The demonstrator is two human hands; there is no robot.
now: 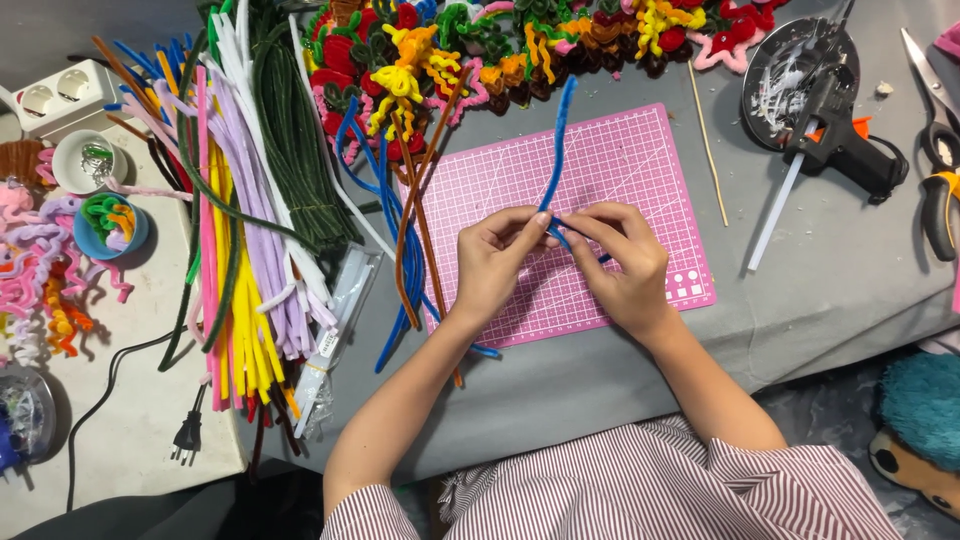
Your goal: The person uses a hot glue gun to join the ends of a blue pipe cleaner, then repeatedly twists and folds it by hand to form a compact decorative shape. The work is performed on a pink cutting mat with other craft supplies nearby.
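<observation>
Pinched between the thumbs and forefingers of both hands is a blue pipe cleaner (556,150), which runs up from the fingertips across the pink cutting mat (640,160) toward the far edge of the tabletop. Left hand (495,262) and right hand (622,262) meet fingertip to fingertip over the middle of the mat, wrists bent inward, forearms angling back to a striped shirt (640,490) at the near edge. More blue and brown pipe cleaners (405,230) lie loose just beside the mat's left edge. Farther left, a long sheaf of pipe cleaners (240,200) in pink, yellow, lilac, white and green stretches from far to near, with a clear, narrow plastic packet (340,320) lying along its right side. Finished pipe-cleaner flowers (500,40) crowd the far edge. A black glue gun (840,140) and scissors (935,120) rest near the far right corner.
</observation>
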